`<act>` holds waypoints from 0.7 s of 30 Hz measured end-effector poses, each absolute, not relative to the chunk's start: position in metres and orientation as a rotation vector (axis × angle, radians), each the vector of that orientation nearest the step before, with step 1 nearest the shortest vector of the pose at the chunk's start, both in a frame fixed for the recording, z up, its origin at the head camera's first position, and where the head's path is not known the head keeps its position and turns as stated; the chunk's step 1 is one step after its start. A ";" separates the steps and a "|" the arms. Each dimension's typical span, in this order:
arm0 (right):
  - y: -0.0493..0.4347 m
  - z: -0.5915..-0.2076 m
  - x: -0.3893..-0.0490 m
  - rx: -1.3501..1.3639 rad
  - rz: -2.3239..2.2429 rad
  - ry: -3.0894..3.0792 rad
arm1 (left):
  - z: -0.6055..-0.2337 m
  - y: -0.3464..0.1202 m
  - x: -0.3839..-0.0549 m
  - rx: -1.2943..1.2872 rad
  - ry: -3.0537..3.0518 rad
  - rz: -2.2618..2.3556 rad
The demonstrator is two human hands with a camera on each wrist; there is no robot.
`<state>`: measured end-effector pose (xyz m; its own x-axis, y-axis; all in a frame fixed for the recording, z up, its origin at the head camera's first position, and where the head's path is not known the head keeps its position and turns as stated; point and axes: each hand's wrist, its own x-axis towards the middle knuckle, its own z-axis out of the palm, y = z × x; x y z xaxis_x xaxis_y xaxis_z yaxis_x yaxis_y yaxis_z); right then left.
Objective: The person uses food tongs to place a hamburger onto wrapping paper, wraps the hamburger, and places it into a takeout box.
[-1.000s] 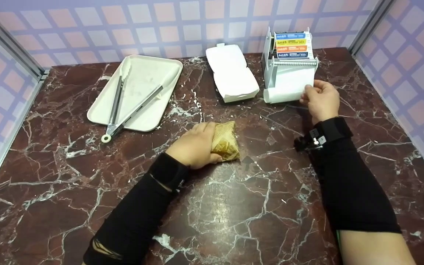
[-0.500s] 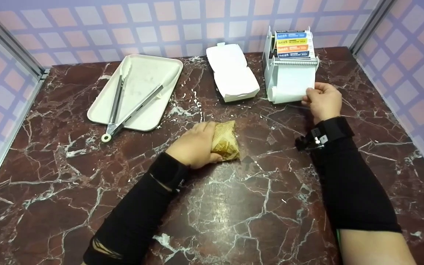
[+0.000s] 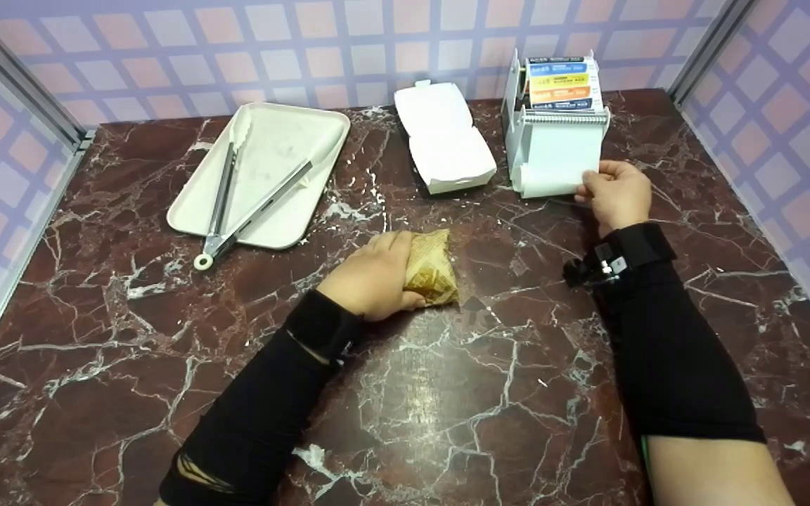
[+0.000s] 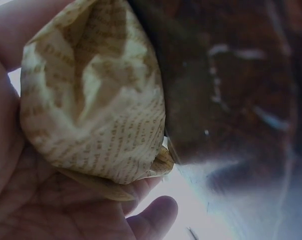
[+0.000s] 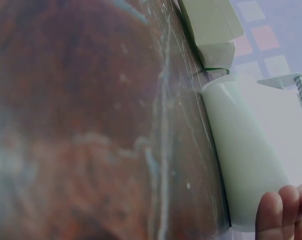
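My left hand [image 3: 370, 277] grips a small packet wrapped in brown printed paper [image 3: 430, 268], lying on the marble-look table. In the left wrist view the crumpled wrapper [image 4: 105, 100] fills the curve between fingers and palm. At the back right, my right hand [image 3: 619, 193] pinches the right edge of a white strip [image 3: 563, 158] hanging from a label dispenser [image 3: 517, 147]. Coloured labels [image 3: 561, 81] show on the dispenser's roll. The strip's lower end curls into a loose roll, also seen in the right wrist view beside the fingertips [image 5: 268, 212].
Left of the dispenser stands an opened white paper box [image 3: 447, 137]. A pale tray [image 3: 271, 190] lies at the back left, with metal tongs [image 3: 257, 214] across it, their ring end past its front edge. Patterned walls [image 3: 363, 42] border the table.
The white strip's curled lower end has shifted slightly right and tightened. A dark label has come into view atop the roll. My right hand has lowered slightly; the left stays on the packet.
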<state>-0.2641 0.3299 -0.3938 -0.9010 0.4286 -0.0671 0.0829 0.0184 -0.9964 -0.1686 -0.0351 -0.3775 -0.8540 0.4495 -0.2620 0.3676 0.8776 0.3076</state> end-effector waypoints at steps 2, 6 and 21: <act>0.330 -0.394 -0.264 -0.527 1.974 -2.044 | -0.377 -0.035 -0.168 0.613 2.722 0.345; 0.330 -0.394 -0.264 -0.526 1.977 -2.050 | -0.377 -0.035 -0.168 0.612 2.721 0.351; 0.333 -0.394 -0.264 -0.583 1.904 -2.177 | -0.377 -0.035 -0.168 0.608 2.720 0.354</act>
<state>-0.2635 0.3331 -0.3936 -0.9045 0.4114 -0.1125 0.1662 0.0971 -0.9813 -0.1685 -0.0352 -0.3774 -0.8543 0.4488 -0.2621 0.3667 0.8779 0.3080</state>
